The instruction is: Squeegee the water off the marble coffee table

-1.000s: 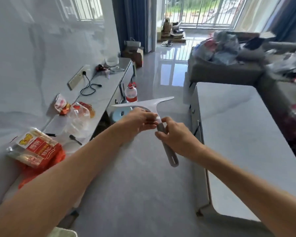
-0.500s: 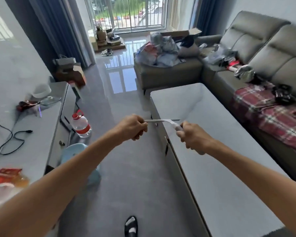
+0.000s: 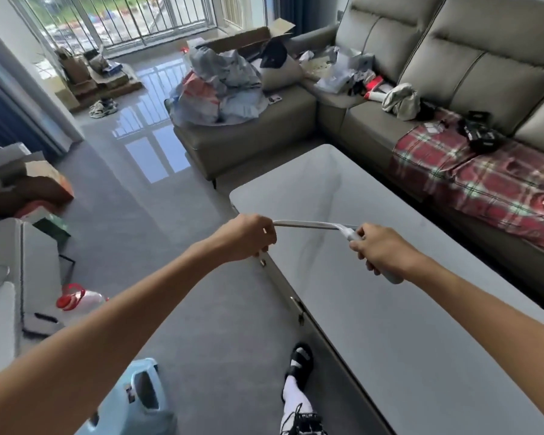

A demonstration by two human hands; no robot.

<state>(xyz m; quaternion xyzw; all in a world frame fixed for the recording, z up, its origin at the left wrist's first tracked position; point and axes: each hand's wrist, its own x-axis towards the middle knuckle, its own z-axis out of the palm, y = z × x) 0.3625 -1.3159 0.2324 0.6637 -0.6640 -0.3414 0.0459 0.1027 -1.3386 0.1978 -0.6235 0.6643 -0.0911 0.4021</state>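
1. The squeegee (image 3: pixel 311 224) is pale grey-white: a long, thin blade bar seen edge-on, and a curved neck running into a rounded handle. It sits roughly level in the air above the table's left long edge. The left hand (image 3: pixel 248 240) pinches the blade's free end and the right hand (image 3: pixel 380 249) is wrapped round the handle.
2. The marble coffee table (image 3: pixel 374 309) is a long, glossy, pale grey slab with rounded corners and faint darker veining.

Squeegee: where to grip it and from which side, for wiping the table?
Grip the squeegee by its handle, wrapped from the near side, as the right hand does: it is a thick stem running back from the thin blade toward the person. The left hand only pinches the blade's end.
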